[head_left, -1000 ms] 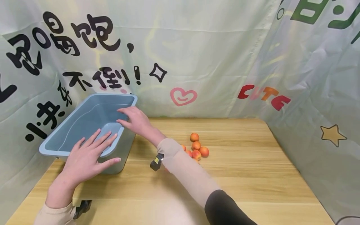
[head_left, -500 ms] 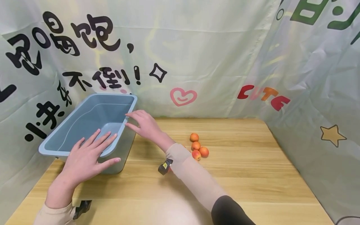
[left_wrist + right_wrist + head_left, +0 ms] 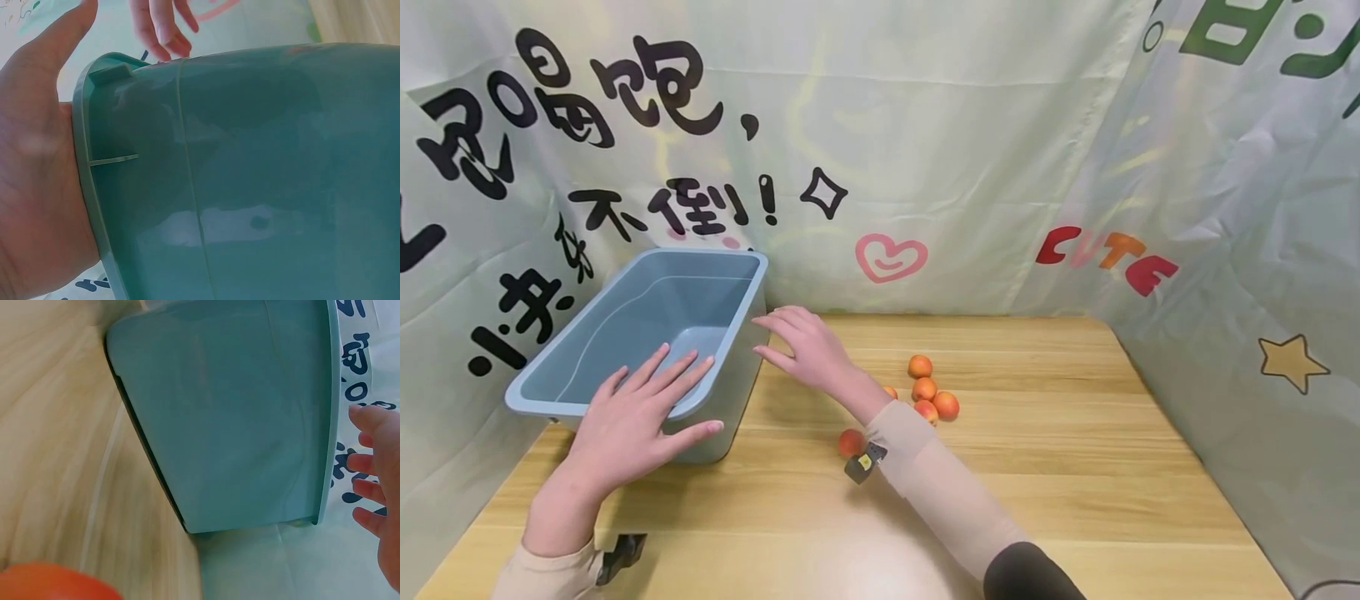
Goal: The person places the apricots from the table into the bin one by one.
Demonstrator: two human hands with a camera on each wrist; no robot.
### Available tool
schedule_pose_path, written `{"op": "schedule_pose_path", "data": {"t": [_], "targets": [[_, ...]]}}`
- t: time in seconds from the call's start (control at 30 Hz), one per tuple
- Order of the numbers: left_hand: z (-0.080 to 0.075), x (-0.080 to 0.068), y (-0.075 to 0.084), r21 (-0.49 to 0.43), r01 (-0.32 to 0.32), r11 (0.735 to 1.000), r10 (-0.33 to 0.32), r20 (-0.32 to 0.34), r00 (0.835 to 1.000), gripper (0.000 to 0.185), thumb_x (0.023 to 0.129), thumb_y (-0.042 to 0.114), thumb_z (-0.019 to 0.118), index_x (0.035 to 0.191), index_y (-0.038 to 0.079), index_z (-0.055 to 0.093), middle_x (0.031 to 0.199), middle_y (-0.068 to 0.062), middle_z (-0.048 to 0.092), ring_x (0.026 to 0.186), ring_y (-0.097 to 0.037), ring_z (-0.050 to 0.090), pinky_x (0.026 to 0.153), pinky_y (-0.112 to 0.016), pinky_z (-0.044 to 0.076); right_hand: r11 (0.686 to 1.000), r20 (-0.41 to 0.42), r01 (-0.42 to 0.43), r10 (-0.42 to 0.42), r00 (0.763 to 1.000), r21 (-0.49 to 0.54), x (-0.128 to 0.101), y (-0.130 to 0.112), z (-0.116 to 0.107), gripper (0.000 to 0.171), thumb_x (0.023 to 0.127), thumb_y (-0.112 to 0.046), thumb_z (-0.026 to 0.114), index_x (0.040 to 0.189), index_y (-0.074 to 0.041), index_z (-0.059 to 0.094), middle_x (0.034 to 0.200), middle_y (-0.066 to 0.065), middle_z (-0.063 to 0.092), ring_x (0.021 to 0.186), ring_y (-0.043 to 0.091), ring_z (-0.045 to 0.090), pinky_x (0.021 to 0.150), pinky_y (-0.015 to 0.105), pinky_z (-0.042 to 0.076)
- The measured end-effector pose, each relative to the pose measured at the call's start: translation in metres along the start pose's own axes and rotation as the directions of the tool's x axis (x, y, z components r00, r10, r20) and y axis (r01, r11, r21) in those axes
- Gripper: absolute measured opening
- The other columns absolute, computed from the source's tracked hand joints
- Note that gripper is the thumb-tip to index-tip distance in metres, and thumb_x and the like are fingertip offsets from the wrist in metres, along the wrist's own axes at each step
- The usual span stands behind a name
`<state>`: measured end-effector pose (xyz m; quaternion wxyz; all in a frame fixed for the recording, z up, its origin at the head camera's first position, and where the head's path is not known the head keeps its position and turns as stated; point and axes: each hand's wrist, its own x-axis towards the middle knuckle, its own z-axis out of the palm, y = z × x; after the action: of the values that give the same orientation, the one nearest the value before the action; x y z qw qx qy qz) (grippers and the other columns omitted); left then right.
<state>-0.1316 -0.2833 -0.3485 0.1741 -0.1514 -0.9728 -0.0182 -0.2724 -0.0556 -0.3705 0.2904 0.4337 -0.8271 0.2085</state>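
Observation:
A blue plastic basin (image 3: pixel 568 367) stands at the left of the table. My left hand (image 3: pixel 625 429) rests on its near rim with the fingers spread; the left wrist view shows the palm (image 3: pixel 44 181) against the rim. Just right of the basin, apart from its wall, my right hand (image 3: pixel 808 346) hovers with loose fingers and holds nothing. Several small orange-red fruits, like apricots (image 3: pixel 947 406), lie in a loose group beyond my right forearm. Another such fruit (image 3: pixel 851 442) sits apart, beside the wrist camera. My sleeve covers part of the group.
The wooden table (image 3: pixel 1075 467) extends to the right and toward me. A printed cloth (image 3: pixel 970 167) hangs behind and along both sides, close to the basin's far and left sides. Black cameras (image 3: pixel 865 462) are strapped to the wrists.
My right hand has drawn back from over the basin's right rim, moving right and slightly toward me. The single fruit near my wrist has come into fuller view. My left hand stays put.

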Motion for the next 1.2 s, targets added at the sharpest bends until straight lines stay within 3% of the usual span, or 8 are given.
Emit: {"op": "schedule_pose_path", "data": {"t": [0.43,0.7,1.2], "targets": [[0.0,0.002,-0.002,-0.011,0.007,1.0,-0.007,0.0,1.0,0.084,0.079,0.069,0.063,0.15,0.032,0.038,0.151,-0.002,0.048,0.147,-0.03,0.031,0.105,-0.065,0.029,0.996,-0.008,0.082,-0.082,0.997,-0.031,-0.028,0.001,-0.018,0.04,0.089,-0.035,0.07,0.124,-0.015,0.066,0.123,0.002,0.068,0.121,0.019,0.058,0.111,0.03,0.042],[-0.002,0.001,-0.001,-0.008,-0.009,1.0,0.009,-0.013,1.0,0.084,0.079,0.069,0.063,0.15,0.031,0.039,0.149,-0.004,0.049,0.145,-0.032,0.033,0.104,-0.065,0.029,0.983,-0.032,0.176,-0.178,0.984,-0.052,-0.045,0.005,-0.025,0.038,0.088,-0.034,0.071,0.119,-0.012,0.068,0.117,0.003,0.07,0.116,0.021,0.062,0.107,0.035,0.046],[0.0,0.0,-0.001,-0.019,-0.009,1.0,0.008,-0.015,1.0,0.085,0.079,0.069,0.063,0.151,0.032,0.036,0.15,-0.003,0.048,0.147,-0.03,0.031,0.104,-0.065,0.029,0.953,0.154,0.293,-0.28,0.948,-0.076,-0.077,0.013,-0.042,0.04,0.088,-0.038,0.071,0.121,-0.015,0.068,0.116,-0.001,0.07,0.117,0.02,0.06,0.105,0.033,0.046]]}}
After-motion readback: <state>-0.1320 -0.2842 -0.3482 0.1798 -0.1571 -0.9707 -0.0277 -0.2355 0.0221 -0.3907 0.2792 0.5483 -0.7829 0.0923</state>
